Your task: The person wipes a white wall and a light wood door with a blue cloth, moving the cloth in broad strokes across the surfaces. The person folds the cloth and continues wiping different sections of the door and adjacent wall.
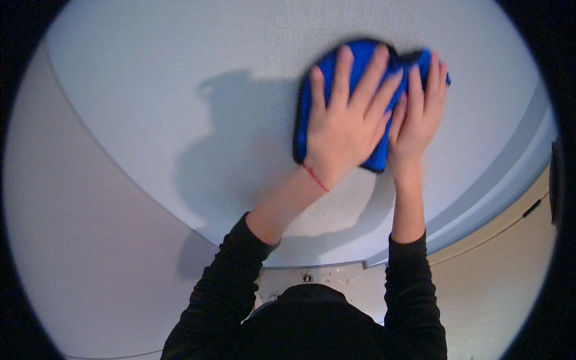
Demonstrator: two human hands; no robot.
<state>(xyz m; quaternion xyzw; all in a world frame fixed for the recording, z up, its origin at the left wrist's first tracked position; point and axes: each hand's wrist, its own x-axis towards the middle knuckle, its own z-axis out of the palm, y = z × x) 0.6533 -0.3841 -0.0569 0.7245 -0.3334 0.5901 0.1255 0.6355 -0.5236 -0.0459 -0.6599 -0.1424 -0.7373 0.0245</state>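
A blue cloth (377, 157) with a black border lies pressed against a pale textured wall (198, 48). My left hand (345, 126) rests flat over its middle, fingers spread wide, a thin red string around the wrist. At the cloth's right side, my right hand (420, 123) closes over a bunched or folded part, with its thumb turned toward the left hand. The two hands are close together, and their fingertips point upward. Much of the cloth is hidden beneath them.
A wall corner line runs down the left beside another wall surface (90, 210). At the right are a pale frame strip (498, 180) and a light wood-toned panel (510, 264) with a dark fitting. Shadows of the arms fall on the wall.
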